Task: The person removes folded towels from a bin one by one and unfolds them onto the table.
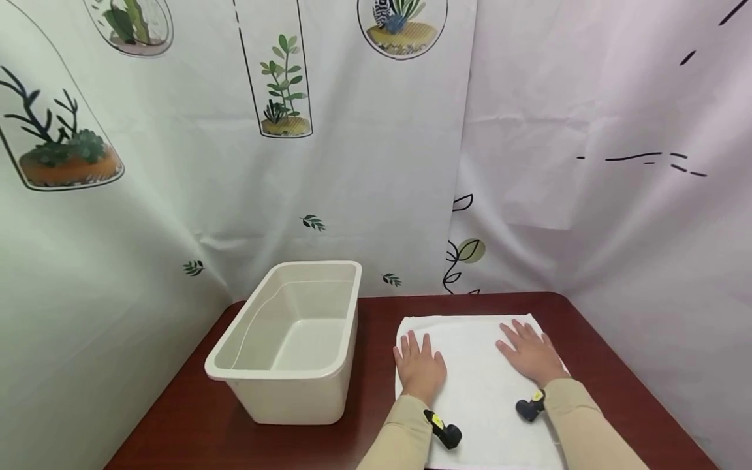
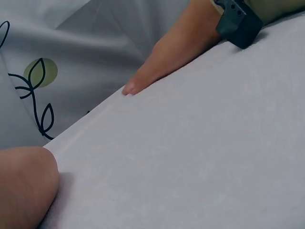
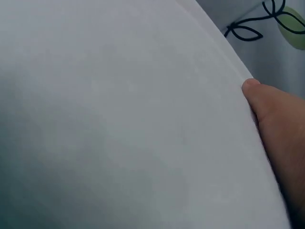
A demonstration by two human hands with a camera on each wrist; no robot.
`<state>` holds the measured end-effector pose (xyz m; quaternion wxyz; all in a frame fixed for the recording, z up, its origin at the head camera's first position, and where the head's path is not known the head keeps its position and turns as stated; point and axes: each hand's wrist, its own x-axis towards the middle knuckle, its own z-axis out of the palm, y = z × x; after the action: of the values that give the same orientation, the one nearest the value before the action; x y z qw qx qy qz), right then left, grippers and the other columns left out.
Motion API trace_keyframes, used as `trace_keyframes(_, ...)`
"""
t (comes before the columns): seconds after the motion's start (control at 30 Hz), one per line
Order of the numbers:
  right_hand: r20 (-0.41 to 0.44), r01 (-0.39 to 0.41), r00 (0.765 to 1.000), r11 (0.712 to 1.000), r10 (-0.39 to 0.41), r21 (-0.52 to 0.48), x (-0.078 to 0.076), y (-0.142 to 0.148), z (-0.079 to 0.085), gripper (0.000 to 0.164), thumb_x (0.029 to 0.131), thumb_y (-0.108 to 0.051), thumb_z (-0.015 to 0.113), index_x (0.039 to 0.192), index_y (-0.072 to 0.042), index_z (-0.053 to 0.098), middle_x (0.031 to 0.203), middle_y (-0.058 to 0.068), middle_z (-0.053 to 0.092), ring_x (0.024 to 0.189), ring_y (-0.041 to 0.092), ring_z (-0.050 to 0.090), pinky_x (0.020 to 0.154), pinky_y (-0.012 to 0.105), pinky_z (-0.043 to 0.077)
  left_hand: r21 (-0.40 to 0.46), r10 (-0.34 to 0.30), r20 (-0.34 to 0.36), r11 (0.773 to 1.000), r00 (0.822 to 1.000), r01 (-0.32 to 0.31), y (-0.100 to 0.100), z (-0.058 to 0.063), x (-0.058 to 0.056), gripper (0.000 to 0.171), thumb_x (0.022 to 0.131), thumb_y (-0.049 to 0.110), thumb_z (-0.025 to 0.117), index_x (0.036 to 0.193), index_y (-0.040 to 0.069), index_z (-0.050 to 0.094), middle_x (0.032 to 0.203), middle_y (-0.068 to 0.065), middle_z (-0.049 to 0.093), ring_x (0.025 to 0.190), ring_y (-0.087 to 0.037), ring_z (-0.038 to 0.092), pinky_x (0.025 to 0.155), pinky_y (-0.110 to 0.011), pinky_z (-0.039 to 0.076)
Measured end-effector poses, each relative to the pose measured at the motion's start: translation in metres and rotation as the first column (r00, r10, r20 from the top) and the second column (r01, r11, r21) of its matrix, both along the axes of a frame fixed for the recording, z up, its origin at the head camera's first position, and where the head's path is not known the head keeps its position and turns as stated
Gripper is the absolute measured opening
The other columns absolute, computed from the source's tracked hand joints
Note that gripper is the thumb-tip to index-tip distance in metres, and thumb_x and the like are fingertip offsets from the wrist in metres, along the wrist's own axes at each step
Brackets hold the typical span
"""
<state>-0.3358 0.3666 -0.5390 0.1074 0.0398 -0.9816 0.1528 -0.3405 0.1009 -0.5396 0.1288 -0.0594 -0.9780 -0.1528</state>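
Observation:
A white cloth [image 1: 478, 385] lies flat on the dark red-brown table, and both hands rest on it. My left hand [image 1: 421, 371] is palm down near its left edge, fingers straight and spread toward the far side. Toward the upper right corner, my right hand [image 1: 533, 356] lies flat with its fingers spread. In the left wrist view, part of the left hand [image 2: 25, 186] touches the cloth [image 2: 181, 152], with the right hand [image 2: 174, 50] across from it. The right wrist view shows the right hand's thumb [image 3: 267, 100] on the cloth surface [image 3: 133, 114].
A deep cream plastic tub [image 1: 296, 398] stands to the left of the cloth on the table [image 1: 376, 398]. Printed fabric [image 1: 382, 170] hangs behind and on both sides. A small black camera is strapped to each wrist.

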Motion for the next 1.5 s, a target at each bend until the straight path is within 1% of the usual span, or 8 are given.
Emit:
trace_keyframes(0.23,0.057,0.062,0.997,0.998,-0.060,-0.027,0.012,0.041,0.007,0.083,0.102,-0.066,0.033,0.157,-0.003,0.031,0.159,0.033,0.021,0.143,0.060,0.013,0.109,0.078,0.004,0.014,0.006,0.013,1.000,1.000,-0.007,0.002,0.003,0.000,0.054,0.101,0.041,0.048,0.148,0.017,0.053,0.159,-0.016,0.038,0.150,-0.035,0.028,0.118,-0.057,0.023)
trace_keyframes(0.47,0.127,0.185,0.977,0.979,-0.174,-0.085,0.026,0.084,0.010,0.088,0.103,-0.065,0.023,0.155,0.006,0.024,0.156,0.040,0.013,0.141,0.064,0.004,0.107,0.079,-0.002,0.043,0.007,0.052,0.999,0.999,-0.009,0.000,0.011,0.003,0.055,0.101,0.041,0.049,0.149,0.014,0.051,0.160,-0.018,0.036,0.150,-0.037,0.027,0.119,-0.058,0.020)
trace_keyframes(0.6,0.159,0.205,0.970,0.971,-0.184,-0.123,0.032,0.092,0.020,0.087,0.104,-0.062,0.024,0.150,0.013,0.025,0.150,0.045,0.019,0.137,0.067,0.015,0.106,0.079,0.011,0.104,0.005,0.133,0.994,0.991,-0.019,-0.009,0.024,0.005,0.060,0.100,0.040,0.051,0.150,0.008,0.048,0.160,-0.023,0.032,0.151,-0.041,0.023,0.119,-0.059,0.017)
trace_keyframes(0.77,0.136,0.168,0.979,0.976,-0.149,-0.141,0.051,0.074,0.041,0.078,0.104,-0.046,0.046,0.144,0.019,0.031,0.142,0.047,0.034,0.128,0.066,0.034,0.101,0.073,0.033,0.188,-0.062,0.206,0.982,0.977,0.023,-0.030,0.057,0.013,0.061,0.098,0.035,0.057,0.148,0.002,0.048,0.160,-0.027,0.029,0.151,-0.043,0.019,0.121,-0.057,0.017)
trace_keyframes(0.9,0.088,0.076,0.994,0.992,-0.067,-0.104,0.070,0.046,0.057,0.067,0.096,-0.030,0.066,0.139,0.017,0.044,0.136,0.042,0.046,0.125,0.061,0.044,0.098,0.069,0.039,0.195,-0.144,0.211,0.976,0.967,0.103,-0.042,0.073,0.028,0.058,0.098,0.031,0.061,0.146,0.000,0.050,0.158,-0.028,0.033,0.149,-0.042,0.026,0.119,-0.053,0.025)
trace_keyframes(1.13,0.163,-0.021,0.986,0.997,0.033,-0.073,0.091,0.009,0.068,0.073,0.081,-0.036,0.082,0.134,0.008,0.056,0.131,0.035,0.056,0.123,0.055,0.050,0.098,0.066,0.041,0.146,-0.246,0.305,0.967,0.920,0.211,-0.046,0.082,0.053,0.064,0.089,0.035,0.073,0.141,0.003,0.056,0.151,-0.026,0.044,0.139,-0.040,0.044,0.108,-0.056,0.042)
trace_keyframes(1.37,0.295,-0.031,0.955,0.999,0.040,-0.032,0.091,-0.007,0.065,0.075,0.074,-0.034,0.087,0.132,0.005,0.060,0.132,0.037,0.054,0.128,0.056,0.046,0.103,0.066,0.038,0.113,-0.230,0.384,0.973,0.894,0.202,-0.045,0.078,0.055,0.083,0.074,0.044,0.088,0.138,0.001,0.057,0.143,-0.028,0.052,0.129,-0.042,0.054,0.103,-0.054,0.047)
trace_keyframes(1.5,0.300,-0.038,0.953,0.999,0.038,-0.006,0.088,-0.010,0.063,0.073,0.073,-0.034,0.088,0.130,0.004,0.061,0.132,0.038,0.053,0.128,0.057,0.044,0.103,0.066,0.037,0.052,-0.222,0.374,0.974,0.901,0.219,-0.047,0.075,0.054,0.079,0.070,0.043,0.091,0.128,-0.003,0.064,0.134,-0.027,0.057,0.123,-0.039,0.057,0.101,-0.050,0.049)
